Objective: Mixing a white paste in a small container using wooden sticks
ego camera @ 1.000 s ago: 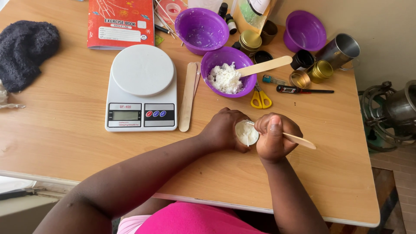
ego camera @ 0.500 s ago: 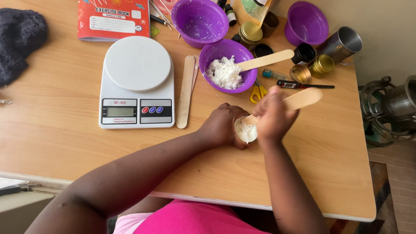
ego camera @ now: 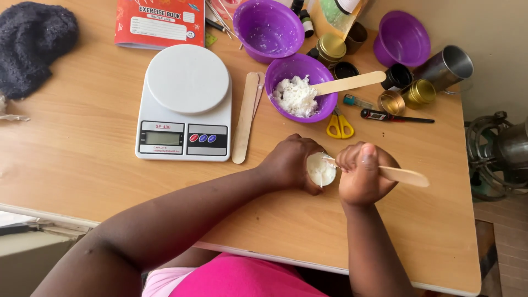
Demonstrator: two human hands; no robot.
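Both hands clench: left hand grasps a small wax-filled container, right hand a flat wooden stick lying left-right, tip in wax.

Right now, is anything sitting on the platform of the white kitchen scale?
No, the round platform of the white scale is bare; the wooden sticks lie on the table beside it.

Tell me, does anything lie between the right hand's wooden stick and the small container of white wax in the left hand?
Nothing visible does. The left hand cups the small container, and the tip of the wooden stick in the right hand already reaches its white filling.
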